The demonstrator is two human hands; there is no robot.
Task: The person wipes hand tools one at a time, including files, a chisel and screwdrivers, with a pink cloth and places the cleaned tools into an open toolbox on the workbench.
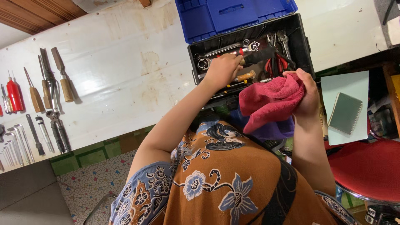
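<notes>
Toolbox: wrenches, pliers | left grip clasps black-handled tool | right grip clutches pink cloth

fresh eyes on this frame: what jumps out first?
The open toolbox with its blue lid up, at top centre on the white table: the left hand grips a black-handled tool inside it. Just right of that, the right hand bunches a bright pink cloth. At far left, hand tools lie spread in rows on the table.
</notes>
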